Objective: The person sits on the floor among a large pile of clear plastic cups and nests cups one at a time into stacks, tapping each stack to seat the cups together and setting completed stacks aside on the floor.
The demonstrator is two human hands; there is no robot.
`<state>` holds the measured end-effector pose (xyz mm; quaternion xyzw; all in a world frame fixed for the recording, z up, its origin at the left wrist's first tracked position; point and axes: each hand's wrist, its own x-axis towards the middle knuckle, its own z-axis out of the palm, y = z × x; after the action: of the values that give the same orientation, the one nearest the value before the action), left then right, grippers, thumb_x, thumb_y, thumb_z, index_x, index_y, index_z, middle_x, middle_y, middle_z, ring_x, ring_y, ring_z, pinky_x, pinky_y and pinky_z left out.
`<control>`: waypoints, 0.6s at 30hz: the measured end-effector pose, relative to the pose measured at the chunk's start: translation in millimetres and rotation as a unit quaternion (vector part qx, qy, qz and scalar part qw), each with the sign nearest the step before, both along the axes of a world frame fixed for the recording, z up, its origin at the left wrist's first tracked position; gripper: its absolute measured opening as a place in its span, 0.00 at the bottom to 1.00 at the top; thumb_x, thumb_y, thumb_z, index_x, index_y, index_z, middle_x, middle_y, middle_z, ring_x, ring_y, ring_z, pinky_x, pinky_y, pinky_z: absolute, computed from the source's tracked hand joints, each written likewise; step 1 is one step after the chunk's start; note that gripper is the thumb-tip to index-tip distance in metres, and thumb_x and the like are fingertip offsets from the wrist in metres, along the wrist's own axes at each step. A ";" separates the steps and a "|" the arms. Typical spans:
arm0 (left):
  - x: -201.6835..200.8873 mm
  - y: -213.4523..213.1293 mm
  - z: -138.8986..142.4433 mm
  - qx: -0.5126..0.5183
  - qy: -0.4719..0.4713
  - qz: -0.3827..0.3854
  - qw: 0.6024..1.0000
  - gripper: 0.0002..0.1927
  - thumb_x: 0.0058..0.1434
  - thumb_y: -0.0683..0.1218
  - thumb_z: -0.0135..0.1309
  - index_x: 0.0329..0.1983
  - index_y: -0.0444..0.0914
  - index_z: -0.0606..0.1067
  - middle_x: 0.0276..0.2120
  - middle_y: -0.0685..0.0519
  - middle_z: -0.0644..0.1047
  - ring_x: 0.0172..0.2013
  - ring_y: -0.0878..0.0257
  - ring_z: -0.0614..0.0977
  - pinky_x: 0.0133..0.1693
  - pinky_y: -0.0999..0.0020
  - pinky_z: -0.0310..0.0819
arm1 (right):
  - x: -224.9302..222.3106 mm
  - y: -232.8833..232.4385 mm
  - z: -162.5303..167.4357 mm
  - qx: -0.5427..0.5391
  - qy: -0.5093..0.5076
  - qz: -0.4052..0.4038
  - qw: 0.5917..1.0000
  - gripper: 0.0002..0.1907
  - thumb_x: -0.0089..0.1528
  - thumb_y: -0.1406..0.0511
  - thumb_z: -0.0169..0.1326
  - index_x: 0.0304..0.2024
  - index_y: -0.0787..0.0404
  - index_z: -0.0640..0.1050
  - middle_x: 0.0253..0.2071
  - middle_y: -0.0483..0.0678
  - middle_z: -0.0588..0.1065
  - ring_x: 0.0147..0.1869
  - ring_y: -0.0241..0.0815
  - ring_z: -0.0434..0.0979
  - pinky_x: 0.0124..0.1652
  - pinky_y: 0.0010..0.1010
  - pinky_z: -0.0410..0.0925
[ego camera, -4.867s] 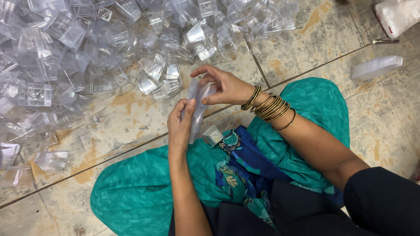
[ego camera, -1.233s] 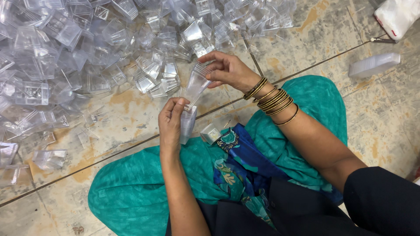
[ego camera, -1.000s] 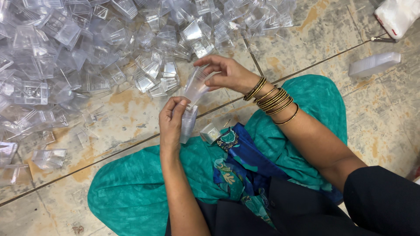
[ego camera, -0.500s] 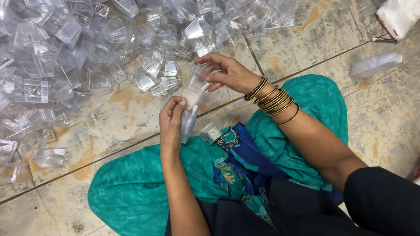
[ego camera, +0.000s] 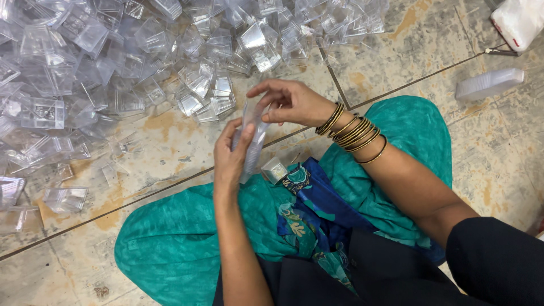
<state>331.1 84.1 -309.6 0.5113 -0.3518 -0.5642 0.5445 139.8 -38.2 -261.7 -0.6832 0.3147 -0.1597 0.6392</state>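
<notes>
Left hand: your left hand (ego camera: 232, 158) is curled around the lower part of a stack of clear cups (ego camera: 252, 141), fingers closed on its side, above your lap.
Right hand: your right hand (ego camera: 289, 102) pinches the top of the same stack with thumb and fingertips, the other fingers spread loose; gold bangles (ego camera: 351, 131) sit on that wrist.
Stack: it is tilted, off the floor, held between both hands just over the teal cloth (ego camera: 187, 232) on your knee.
Pile: a wide heap of clear plastic cups (ego camera: 113, 73) covers the far left part of the floor (ego camera: 396, 51), reaching to just beyond your right hand.
Close by: one small clear piece (ego camera: 274, 169) lies on the cloth right beside the stack's lower end.
Far right edge: a second, flat stack of clear pieces (ego camera: 488, 84) lies on the floor, with a white bag (ego camera: 521, 22) in the far right corner.
Doing it well: keep your left grip firm and low so the stack stays straight; seat the top cup squarely with your right fingertips, pressing lightly, since thin plastic probably buckles if squeezed.
</notes>
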 end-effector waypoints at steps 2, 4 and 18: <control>-1.8 -0.1 -1.1 0.006 0.000 -0.004 1.000 0.14 0.67 0.53 0.57 0.44 0.36 0.78 0.33 0.58 0.77 0.33 0.74 0.73 0.34 0.77 0.66 | 1.5 1.2 -1.5 0.009 0.000 0.001 1.000 0.26 0.63 0.68 0.60 0.64 0.61 0.71 0.48 0.49 0.79 0.48 0.33 0.79 0.43 0.26 0.77; -2.3 1.0 -2.6 0.024 0.011 0.004 1.000 0.14 0.67 0.52 0.58 0.42 0.35 0.78 0.31 0.58 0.76 0.31 0.73 0.73 0.32 0.76 0.66 | 1.5 1.3 -3.0 0.032 -0.016 0.001 0.999 0.26 0.64 0.68 0.58 0.65 0.61 0.71 0.48 0.49 0.80 0.50 0.32 0.81 0.47 0.25 0.78; 2.5 4.4 -5.3 0.012 0.036 0.050 0.998 0.12 0.65 0.48 0.60 0.40 0.33 0.79 0.31 0.58 0.79 0.29 0.74 0.75 0.32 0.78 0.68 | -6.3 -12.9 -4.3 0.019 -0.026 -0.059 0.998 0.22 0.67 0.67 0.54 0.64 0.63 0.71 0.46 0.49 0.81 0.44 0.33 0.83 0.43 0.23 0.78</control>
<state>333.6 88.5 -315.0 0.5140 -0.2990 -0.5587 0.5782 133.5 -51.0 -266.0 -0.6469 0.3403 -0.2089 0.6497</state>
